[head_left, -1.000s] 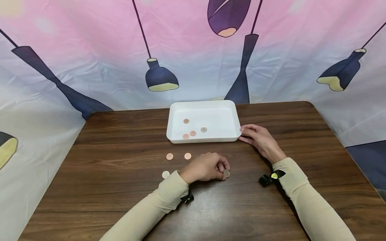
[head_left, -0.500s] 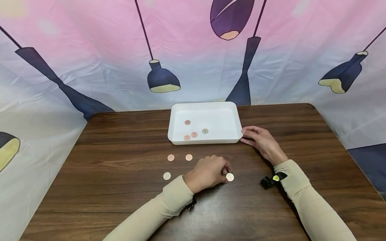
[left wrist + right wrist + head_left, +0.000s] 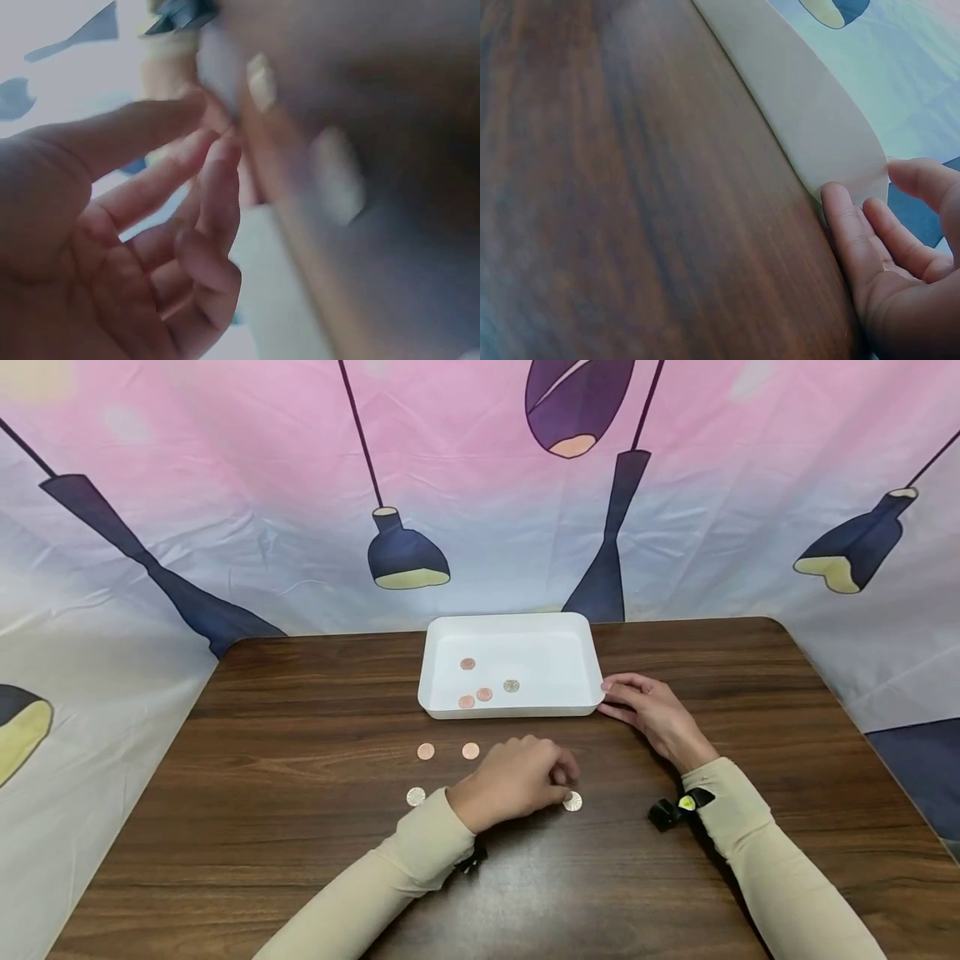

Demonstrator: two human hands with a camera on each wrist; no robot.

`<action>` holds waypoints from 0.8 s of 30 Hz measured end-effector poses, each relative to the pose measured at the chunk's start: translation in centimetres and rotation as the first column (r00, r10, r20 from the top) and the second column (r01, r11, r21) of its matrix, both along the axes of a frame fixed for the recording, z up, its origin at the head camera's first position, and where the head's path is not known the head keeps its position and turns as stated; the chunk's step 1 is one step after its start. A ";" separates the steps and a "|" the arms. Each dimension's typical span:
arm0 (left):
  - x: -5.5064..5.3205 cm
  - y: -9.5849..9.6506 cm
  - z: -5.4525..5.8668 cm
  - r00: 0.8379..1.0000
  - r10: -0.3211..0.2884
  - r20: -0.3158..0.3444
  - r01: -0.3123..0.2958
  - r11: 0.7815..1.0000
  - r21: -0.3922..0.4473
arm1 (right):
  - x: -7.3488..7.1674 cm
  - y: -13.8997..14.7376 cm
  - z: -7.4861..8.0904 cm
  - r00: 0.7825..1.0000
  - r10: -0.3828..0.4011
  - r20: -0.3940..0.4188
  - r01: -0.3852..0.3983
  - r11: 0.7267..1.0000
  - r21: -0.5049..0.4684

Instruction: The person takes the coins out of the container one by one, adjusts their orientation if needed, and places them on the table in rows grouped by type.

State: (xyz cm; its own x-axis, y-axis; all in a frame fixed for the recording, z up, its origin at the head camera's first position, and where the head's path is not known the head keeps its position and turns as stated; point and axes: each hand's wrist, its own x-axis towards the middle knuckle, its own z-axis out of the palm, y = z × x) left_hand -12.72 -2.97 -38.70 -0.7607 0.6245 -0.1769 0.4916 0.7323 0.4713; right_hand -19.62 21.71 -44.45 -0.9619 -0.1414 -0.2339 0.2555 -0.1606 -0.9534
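Observation:
My left hand (image 3: 517, 781) hovers low over the table with loosely bent fingers. A silver coin (image 3: 573, 802) lies right by its thumb tip, partly overlapped by it. In the left wrist view the same hand (image 3: 157, 225) shows nothing between thumb and fingers. At the back, my right hand (image 3: 654, 714) grips the near right corner of a white tray (image 3: 517, 712), its fingertips on the rim and outer wall. The right wrist view shows fingers (image 3: 844, 221) against the tray's outer side. A silver coin (image 3: 512, 686) and several copper coins (image 3: 468, 664) lie in the tray.
Two copper coins (image 3: 426, 752) (image 3: 470, 751) lie on the brown wooden table (image 3: 300, 752) in front of the tray. A silver coin (image 3: 416, 797) is beside the left sleeve (image 3: 427, 839). Behind the table hangs a printed cloth (image 3: 300, 527).
The silver coin at my left fingertips went from tilted to flat on the table, and the left hand has lifted slightly off it. My right hand stays at the tray corner.

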 end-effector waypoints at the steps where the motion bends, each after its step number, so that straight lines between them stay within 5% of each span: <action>1: -0.3 -0.3 0.6 1.000 -0.004 0.018 0.004 0.999 0.034 | 0.0 0.0 0.0 1.000 0.000 -0.001 0.000 1.000 -0.005; 7: -2.8 -3.5 4.4 0.992 -0.085 0.097 0.052 0.952 0.302 | 0.0 0.0 -0.1 1.000 0.003 -0.006 -0.003 1.000 -0.001; 12: -5.3 -6.5 6.2 0.993 -0.031 0.110 -0.016 0.917 0.399 | 0.0 0.0 -0.1 1.000 0.006 -0.005 -0.006 1.000 -0.005; 19: -8.2 -9.6 5.0 0.973 0.016 0.231 -0.115 0.900 0.421 | -0.1 0.0 -0.1 1.000 0.001 -0.003 -0.001 1.000 -0.021; 24: -9.8 -11.3 2.7 0.975 0.050 0.217 -0.127 0.925 0.357 | 0.0 0.0 -0.1 1.000 0.008 -0.002 -0.008 1.000 -0.015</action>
State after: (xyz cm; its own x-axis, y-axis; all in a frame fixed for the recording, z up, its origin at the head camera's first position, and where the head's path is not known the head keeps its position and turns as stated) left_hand -22.49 -14.23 -36.03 -0.7886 0.6062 -0.1029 0.2998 0.5253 0.7964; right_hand -19.61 21.71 -44.59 -0.9612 -0.1523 -0.2299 0.2549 -0.1724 -0.9515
